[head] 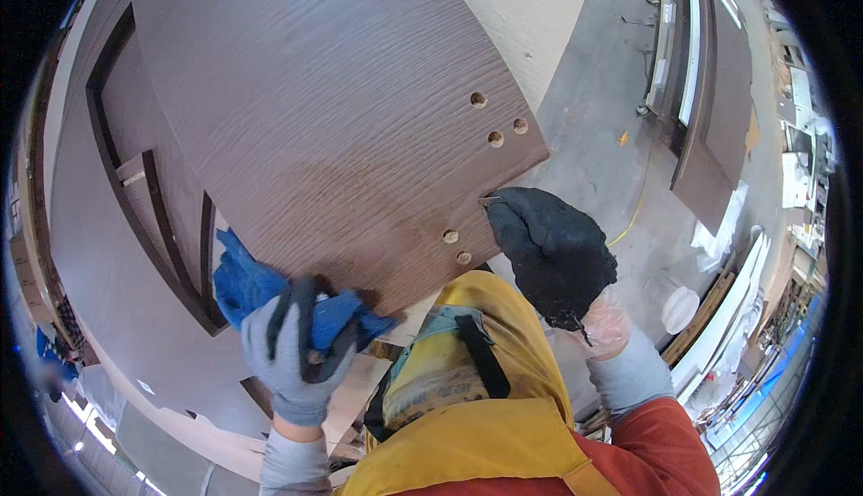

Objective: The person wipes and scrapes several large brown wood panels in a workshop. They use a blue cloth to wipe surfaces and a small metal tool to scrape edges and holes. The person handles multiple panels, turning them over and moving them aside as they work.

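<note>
A dark brown wood-grain board (350, 112) with several round drilled holes lies before me. At its near left edge my left hand (300, 348), in a grey and black work glove, is closed on a crumpled blue cloth (246, 284). My right hand (603, 327) wears a thin clear glove and is beside the board's near right corner. A black cloth (556, 253) lies over its fingers and reaches the board's edge; the fingers are hidden beneath it. Darker smudges show on the board's surface between the two cloths.
Further brown panels, one with a cut-out (158, 226), lie at the left. Brown and white boards (715, 118) stand at the upper right near a wheeled cart (661, 51). A clear plastic container (679, 309) and a yellow cord (634, 223) are on the grey floor.
</note>
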Demonstrator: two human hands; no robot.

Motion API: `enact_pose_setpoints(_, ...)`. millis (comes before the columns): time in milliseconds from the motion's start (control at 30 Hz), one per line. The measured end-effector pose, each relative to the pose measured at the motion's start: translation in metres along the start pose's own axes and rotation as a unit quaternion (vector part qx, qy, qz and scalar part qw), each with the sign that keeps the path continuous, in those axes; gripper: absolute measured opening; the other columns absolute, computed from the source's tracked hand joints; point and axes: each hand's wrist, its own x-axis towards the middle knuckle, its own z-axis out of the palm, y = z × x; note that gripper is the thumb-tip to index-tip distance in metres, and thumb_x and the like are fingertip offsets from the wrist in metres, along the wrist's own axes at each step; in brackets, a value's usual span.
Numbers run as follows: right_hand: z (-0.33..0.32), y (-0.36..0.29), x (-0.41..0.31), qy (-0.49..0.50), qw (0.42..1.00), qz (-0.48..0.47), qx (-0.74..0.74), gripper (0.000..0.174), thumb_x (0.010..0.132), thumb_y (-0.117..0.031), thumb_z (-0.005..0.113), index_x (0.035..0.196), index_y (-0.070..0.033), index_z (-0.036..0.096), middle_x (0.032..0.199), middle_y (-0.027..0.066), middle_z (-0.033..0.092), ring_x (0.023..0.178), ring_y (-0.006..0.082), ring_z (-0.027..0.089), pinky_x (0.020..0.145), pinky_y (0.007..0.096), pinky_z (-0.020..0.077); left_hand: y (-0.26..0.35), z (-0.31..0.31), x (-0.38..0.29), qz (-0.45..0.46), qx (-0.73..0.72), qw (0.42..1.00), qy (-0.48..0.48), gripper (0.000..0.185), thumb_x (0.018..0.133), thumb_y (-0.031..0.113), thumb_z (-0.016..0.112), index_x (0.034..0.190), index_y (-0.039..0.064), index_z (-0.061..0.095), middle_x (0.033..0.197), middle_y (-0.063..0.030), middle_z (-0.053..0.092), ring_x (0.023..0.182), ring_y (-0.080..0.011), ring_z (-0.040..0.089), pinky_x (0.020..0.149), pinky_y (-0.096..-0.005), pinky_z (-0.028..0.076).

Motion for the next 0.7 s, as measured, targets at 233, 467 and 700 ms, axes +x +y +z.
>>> enact_pose_setpoints(233, 0.005, -0.002, -0.005, 0.021, 0.998, 0.053, 0.015, 0.021, 0.084, -0.005, 0.058, 0.104, -0.002, 0.065, 0.092, 0.0126, 0.066, 0.076, 0.0256, 0.066, 0.066, 0.0324, 0.0539, 0.020, 0.015, 0.018, -0.007, -0.036, 0.999, 0.013, 0.060, 0.061, 0.014, 0.079, 0.118, 0.004, 0.064, 0.105, -0.0108, 0.065, 0.097, -0.0282, 0.058, 0.088, -0.0380, 0.045)
enact_pose_setpoints(467, -0.019, 0.006, -0.034, -0.112, 0.894, 0.253, 0.351, 0.023, 0.090, -0.007, 0.059, 0.112, -0.004, 0.063, 0.091, 0.0120, 0.066, 0.072, 0.0210, 0.065, 0.065, 0.0309, 0.0521, 0.013, 0.020, 0.013, 0.007, -0.011, 0.999, 0.034, 0.063, 0.061, 0.034, 0.083, 0.116, 0.010, 0.066, 0.101, -0.0038, 0.064, 0.094, -0.0234, 0.057, 0.083, -0.0369, 0.046)
enact_pose_setpoints(700, 0.000, 0.001, -0.045, -0.072, 0.889, 0.257, 0.371, 0.025, 0.092, -0.009, 0.060, 0.116, -0.003, 0.061, 0.083, 0.0099, 0.066, 0.067, 0.0169, 0.063, 0.061, 0.0295, 0.0512, 0.017, 0.013, 0.014, 0.000, -0.030, 1.000, 0.005, 0.059, 0.062, 0.014, 0.080, 0.117, 0.002, 0.063, 0.113, -0.0121, 0.065, 0.101, -0.0297, 0.057, 0.092, -0.0400, 0.044)
